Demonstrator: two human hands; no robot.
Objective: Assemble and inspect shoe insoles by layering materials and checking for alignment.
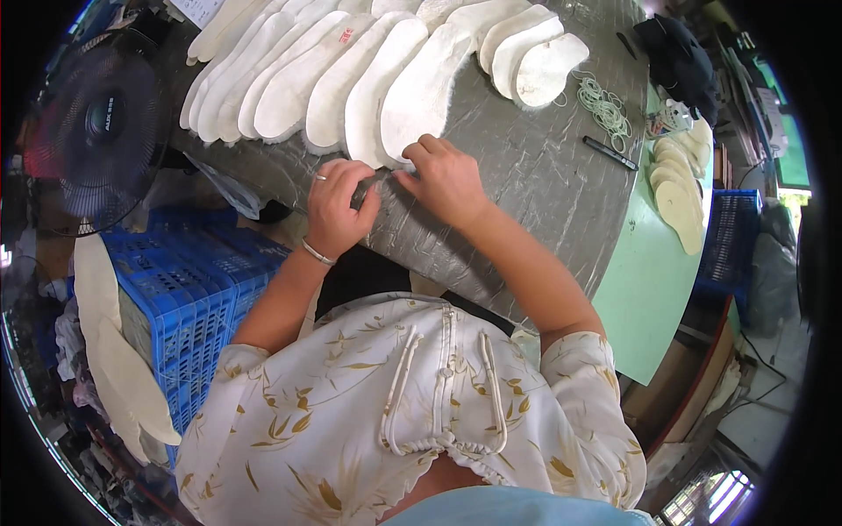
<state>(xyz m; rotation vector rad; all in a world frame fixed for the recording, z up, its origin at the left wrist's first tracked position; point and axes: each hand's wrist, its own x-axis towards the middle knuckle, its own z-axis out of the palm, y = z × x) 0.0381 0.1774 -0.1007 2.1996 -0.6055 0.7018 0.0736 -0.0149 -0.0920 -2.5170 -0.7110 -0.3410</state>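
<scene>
My left hand (pixel 340 209), with a ring and a wrist bangle, is closed around a small dark tool (pixel 367 188) at the near edge of the foil-covered table (pixel 544 175). My right hand (pixel 445 180) rests beside it, fingers bent, touching the lower end of a white insole (pixel 421 88) and the tool's tip. A long overlapping row of white fuzzy-edged insoles (pixel 298 79) fans across the table beyond both hands.
A blue plastic crate (pixel 189 298) stands at my left with white insoles (pixel 110 351) leaning on it. A black fan (pixel 101 123) stands far left. Rubber bands (pixel 605 105), a black pen (pixel 610 152), a stack of insoles (pixel 680 188) and dark cloth (pixel 675 53) lie right.
</scene>
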